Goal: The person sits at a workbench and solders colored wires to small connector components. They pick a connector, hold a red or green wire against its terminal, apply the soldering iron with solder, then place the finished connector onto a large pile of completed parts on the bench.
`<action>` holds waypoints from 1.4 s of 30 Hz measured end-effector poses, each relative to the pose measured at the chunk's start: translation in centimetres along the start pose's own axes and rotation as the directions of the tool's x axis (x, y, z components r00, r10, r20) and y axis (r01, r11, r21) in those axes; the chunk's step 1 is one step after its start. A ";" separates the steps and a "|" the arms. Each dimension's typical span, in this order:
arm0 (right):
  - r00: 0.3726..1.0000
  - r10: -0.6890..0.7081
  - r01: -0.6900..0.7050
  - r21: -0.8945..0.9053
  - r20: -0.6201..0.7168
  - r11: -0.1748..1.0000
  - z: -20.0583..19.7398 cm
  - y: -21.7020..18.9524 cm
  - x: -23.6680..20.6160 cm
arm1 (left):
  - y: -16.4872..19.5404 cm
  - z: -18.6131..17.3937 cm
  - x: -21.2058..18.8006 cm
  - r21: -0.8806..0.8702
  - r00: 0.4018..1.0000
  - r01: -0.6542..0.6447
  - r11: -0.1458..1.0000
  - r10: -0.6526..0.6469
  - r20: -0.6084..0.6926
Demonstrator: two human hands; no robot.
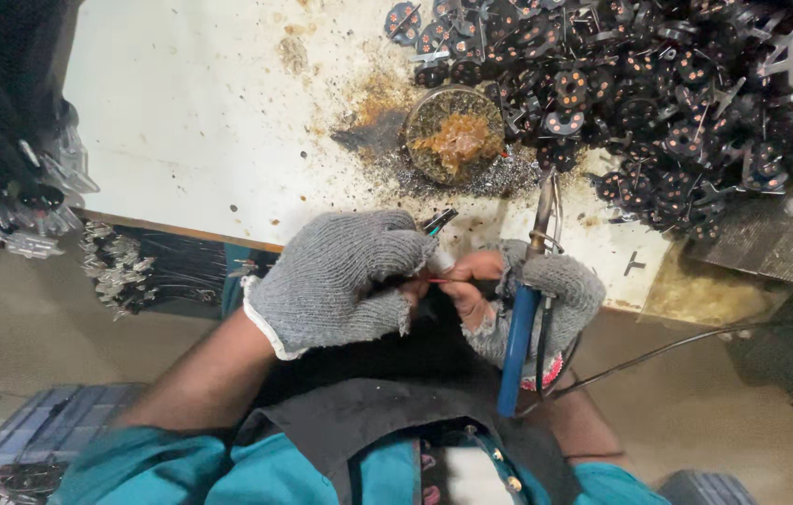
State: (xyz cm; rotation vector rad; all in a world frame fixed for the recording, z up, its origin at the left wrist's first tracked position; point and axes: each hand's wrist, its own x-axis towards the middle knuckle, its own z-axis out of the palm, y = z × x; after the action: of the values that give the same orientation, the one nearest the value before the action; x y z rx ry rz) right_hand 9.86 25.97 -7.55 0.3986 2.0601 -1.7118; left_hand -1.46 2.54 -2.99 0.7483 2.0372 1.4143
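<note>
We are looking at a thin red wire [441,280] being pinched between both gloved hands, just off the near edge of the tabletop [200,112]. The left hand [340,281] is closing around it, knuckles up; the right hand [546,299] is gripping a blue-handled soldering iron [520,337], tip pointing away from us. A tin of amber flux [455,136] is sitting beyond, and beside it a heap of dark round parts [677,84] (how many are finished, we cannot tell).
</note>
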 end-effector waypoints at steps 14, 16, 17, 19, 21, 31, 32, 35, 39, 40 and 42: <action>0.975 -0.199 0.175 -0.210 -0.098 0.962 0.4 -2.4 -1.1 | -2.2 2.4 -2.3 0.405 0.839 -0.400 0.822 0.506 -0.199; 0.940 -0.258 0.211 -0.212 -0.223 0.954 0.0 -2.5 -0.5 | -1.3 1.6 -1.8 0.348 0.839 -0.327 0.879 0.439 -0.321; 0.918 -0.277 0.221 -0.213 -0.285 0.952 -0.2 -2.5 -0.2 | -0.7 1.1 -1.5 0.264 0.852 -0.220 0.939 0.317 -0.417; 0.868 -0.302 0.232 -0.216 -0.394 0.948 -0.3 -2.6 0.4 | 0.0 0.0 -0.3 0.176 0.845 -0.060 0.983 0.143 -0.515; 0.880 -0.307 0.250 -0.195 -0.363 0.948 -0.1 -2.8 1.0 | 0.2 -0.9 1.2 0.175 0.835 0.025 0.984 0.076 -0.545; 0.897 -0.299 0.233 -0.226 -0.325 0.946 0.1 -1.9 0.7 | -0.3 -0.7 2.8 0.243 0.834 0.129 0.961 0.028 -0.551; 0.900 -0.317 0.250 -0.244 -0.298 0.937 0.1 -1.5 0.8 | -0.2 -0.7 2.9 0.259 0.833 0.120 0.958 0.045 -0.551; 0.898 -0.349 0.276 -0.272 -0.270 0.922 0.3 -0.9 1.1 | -0.2 -0.7 3.0 0.286 0.830 0.126 0.950 0.057 -0.554; 0.870 -0.379 0.255 -0.368 -0.317 0.894 0.4 -2.3 0.7 | -0.3 -0.5 3.0 0.254 0.819 0.111 0.961 0.056 -0.571; 0.865 -0.396 0.251 -0.420 -0.307 0.872 0.3 -2.9 0.6 | -0.4 -0.3 3.1 0.262 0.814 0.120 0.958 0.056 -0.579; 0.842 -0.434 0.295 -0.398 -0.322 0.869 0.4 -3.9 0.7 | -0.4 -0.1 3.2 0.278 0.807 0.136 0.951 0.056 -0.588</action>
State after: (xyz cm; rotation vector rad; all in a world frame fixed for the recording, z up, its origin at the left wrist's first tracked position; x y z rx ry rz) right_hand 7.47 24.78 -4.57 0.2670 2.8373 -1.5184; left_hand -3.81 4.66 -3.72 0.3922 2.7891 1.4424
